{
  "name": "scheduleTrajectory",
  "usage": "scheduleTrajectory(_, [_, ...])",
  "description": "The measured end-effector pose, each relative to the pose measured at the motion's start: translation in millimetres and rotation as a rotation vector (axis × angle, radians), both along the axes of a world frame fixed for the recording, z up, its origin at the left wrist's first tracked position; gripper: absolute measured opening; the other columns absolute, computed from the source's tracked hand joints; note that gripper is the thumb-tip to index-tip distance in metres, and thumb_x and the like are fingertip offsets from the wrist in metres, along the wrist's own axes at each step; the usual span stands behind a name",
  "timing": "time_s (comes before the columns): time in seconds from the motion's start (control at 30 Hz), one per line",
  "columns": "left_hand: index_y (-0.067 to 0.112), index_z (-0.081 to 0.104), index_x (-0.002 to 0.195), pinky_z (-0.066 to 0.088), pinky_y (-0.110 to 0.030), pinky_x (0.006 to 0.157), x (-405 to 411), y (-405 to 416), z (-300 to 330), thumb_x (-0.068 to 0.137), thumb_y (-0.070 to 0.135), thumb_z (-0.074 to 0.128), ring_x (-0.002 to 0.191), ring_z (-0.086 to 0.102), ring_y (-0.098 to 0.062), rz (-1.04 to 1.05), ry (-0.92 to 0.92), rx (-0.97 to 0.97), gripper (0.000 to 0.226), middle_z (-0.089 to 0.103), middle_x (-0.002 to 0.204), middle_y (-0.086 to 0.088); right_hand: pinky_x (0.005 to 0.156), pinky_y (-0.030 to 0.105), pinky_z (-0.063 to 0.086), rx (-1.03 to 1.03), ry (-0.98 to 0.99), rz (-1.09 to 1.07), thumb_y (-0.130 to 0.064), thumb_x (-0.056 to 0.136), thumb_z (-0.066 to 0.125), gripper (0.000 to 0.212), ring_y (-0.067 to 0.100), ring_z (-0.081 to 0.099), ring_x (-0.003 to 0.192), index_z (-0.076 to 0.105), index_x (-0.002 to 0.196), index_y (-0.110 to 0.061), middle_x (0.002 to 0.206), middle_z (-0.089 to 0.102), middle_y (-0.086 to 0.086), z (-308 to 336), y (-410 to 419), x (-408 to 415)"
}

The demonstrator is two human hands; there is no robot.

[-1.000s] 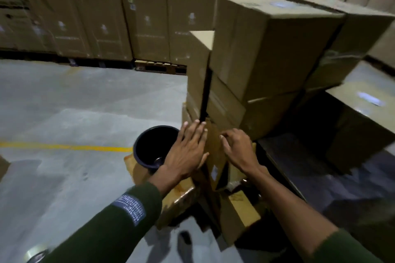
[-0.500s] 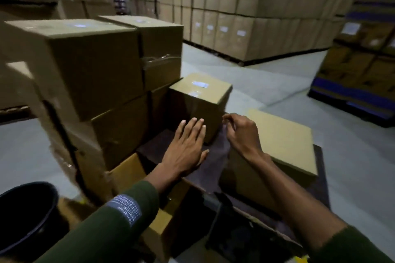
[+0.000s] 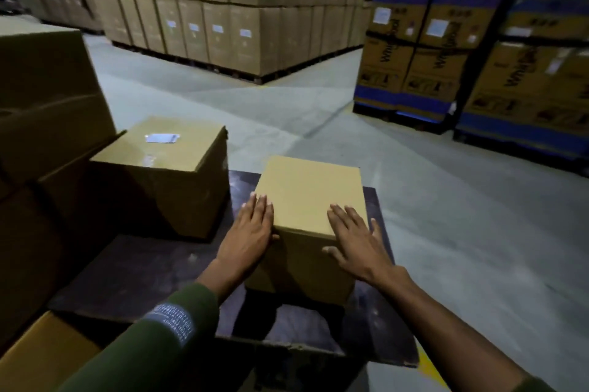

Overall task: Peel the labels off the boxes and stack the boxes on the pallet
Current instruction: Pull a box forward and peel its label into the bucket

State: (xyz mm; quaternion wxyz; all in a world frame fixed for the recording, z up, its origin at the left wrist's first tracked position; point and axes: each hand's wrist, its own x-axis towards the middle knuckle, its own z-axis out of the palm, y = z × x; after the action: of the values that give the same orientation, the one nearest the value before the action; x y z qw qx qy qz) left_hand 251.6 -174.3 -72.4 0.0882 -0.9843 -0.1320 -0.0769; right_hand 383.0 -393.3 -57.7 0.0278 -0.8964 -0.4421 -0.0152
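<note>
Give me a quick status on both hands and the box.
Left hand and right hand open, flat on the near box, no grip closed. Box sits on the dark pallet board. Labelled box beside it, apart.

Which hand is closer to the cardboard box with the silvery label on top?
Left. The left hand rests on the plain tan box's left edge, nearest the labelled cardboard box. The right hand lies on the plain box's far side.

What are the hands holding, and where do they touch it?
The plain brown cardboard box on the dark board: the left hand lies flat against its left side, the right hand over its near right top corner. Neither hand grips it.
</note>
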Motion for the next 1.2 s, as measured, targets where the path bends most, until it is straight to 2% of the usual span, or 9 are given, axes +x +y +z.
scheduleTrajectory(0.1, [-0.010, 0.051, 0.132, 0.042, -0.055, 0.100, 52.0, -0.2, 6.8, 0.079, 0.019, 0.079, 0.130, 0.042, -0.050, -0.060, -0.007, -0.013, 0.066, 0.049, 0.136, -0.033, 0.117, 0.053, 0.022, 0.011, 0.039, -0.078, -0.050, 0.097, 0.051, 0.082, 0.018, -0.004, 0.153, 0.004, 0.158, -0.021, 0.166, -0.006, -0.005, -0.7, 0.0, 48.6])
scheduleTrajectory(0.13, [-0.011, 0.046, 0.135, 0.041, -0.053, 0.102, 70.4, -2.2, 8.7, 0.084, 0.010, 0.072, 0.134, 0.036, -0.050, -0.096, -0.035, -0.019, 0.061, 0.045, 0.140, -0.035, 0.116, 0.053, 0.026, 0.014, 0.035, -0.109, -0.048, 0.097, 0.053, 0.082, 0.018, -0.004, 0.153, 0.005, 0.158, -0.022, 0.166, -0.006, -0.005, -3.6, -1.9, 68.4])
scheduleTrajectory(0.23, [-0.006, 0.007, 0.151, 0.023, -0.047, 0.116, 123.8, -3.7, 8.3, 0.097, -0.007, 0.037, 0.147, -0.001, -0.043, -0.212, -0.005, -0.009, 0.062, 0.001, 0.158, -0.029, 0.113, 0.055, 0.032, 0.031, 0.038, -0.220, -0.042, 0.097, 0.056, 0.081, 0.020, -0.005, 0.153, 0.005, 0.158, -0.025, 0.166, -0.005, -0.005, -13.2, -11.2, 124.1])
scheduleTrajectory(0.3, [-0.003, -0.003, 0.152, 0.017, -0.042, 0.118, 157.9, -0.3, 8.0, 0.098, -0.008, 0.033, 0.148, -0.008, -0.040, -0.243, 0.032, -0.031, 0.065, -0.007, 0.160, -0.025, 0.112, 0.056, 0.032, 0.021, 0.044, -0.279, -0.039, 0.098, 0.056, 0.079, 0.020, -0.006, 0.153, 0.005, 0.158, -0.027, 0.166, -0.006, -0.006, -15.0, -12.8, 154.4])
scheduleTrajectory(0.57, [-0.005, 0.004, 0.152, 0.026, -0.048, 0.114, 240.9, 4.4, 12.7, 0.099, -0.006, 0.031, 0.147, 0.001, -0.043, -0.262, 0.065, -0.096, 0.059, 0.002, 0.159, -0.028, 0.109, 0.058, 0.033, 0.028, 0.100, -0.393, -0.032, 0.097, 0.059, 0.078, 0.017, -0.005, 0.152, 0.010, 0.157, -0.033, 0.166, -0.003, -0.012, -8.3, -6.0, 227.9])
scheduleTrajectory(0.7, [-0.006, 0.047, 0.138, 0.053, -0.045, 0.089, 249.1, -3.5, 5.0, 0.085, -0.002, 0.054, 0.133, 0.042, -0.044, -0.298, -0.052, -0.177, 0.053, 0.047, 0.142, -0.028, 0.109, 0.061, 0.034, 0.053, 0.132, -0.357, -0.032, 0.095, 0.063, 0.080, 0.016, -0.003, 0.152, 0.012, 0.157, -0.034, 0.165, -0.002, -0.015, -7.8, -12.3, 245.6])
scheduleTrajectory(0.73, [-0.005, 0.049, 0.137, 0.053, -0.044, 0.089, 248.4, -4.8, 6.7, 0.084, -0.001, 0.060, 0.133, 0.044, -0.043, -0.294, -0.053, -0.182, 0.055, 0.048, 0.141, -0.027, 0.109, 0.062, 0.033, 0.056, 0.135, -0.349, -0.032, 0.095, 0.063, 0.080, 0.016, -0.003, 0.152, 0.012, 0.157, -0.035, 0.165, -0.002, -0.016, -8.4, -13.6, 248.2])
scheduleTrajectory(0.87, [-0.004, 0.007, 0.152, 0.030, -0.047, 0.113, 246.5, -4.2, 6.5, 0.098, -0.003, 0.039, 0.148, 0.004, -0.041, -0.255, -0.023, -0.157, 0.063, 0.005, 0.160, -0.026, 0.108, 0.062, 0.032, 0.050, 0.126, -0.334, -0.035, 0.094, 0.063, 0.081, 0.016, -0.002, 0.152, 0.011, 0.157, -0.035, 0.164, -0.003, -0.016, -10.4, -14.3, 251.0])
scheduleTrajectory(1.2, [0.000, 0.002, 0.153, 0.029, -0.045, 0.114, 249.4, 1.9, 12.3, 0.099, -0.004, 0.033, 0.149, -0.004, -0.037, -0.265, 0.022, -0.183, 0.063, -0.001, 0.162, -0.022, 0.108, 0.059, 0.036, 0.023, 0.101, -0.347, -0.044, 0.094, 0.060, 0.082, 0.018, -0.001, 0.151, 0.009, 0.157, -0.034, 0.165, -0.002, -0.014, -9.8, -12.4, 248.5])
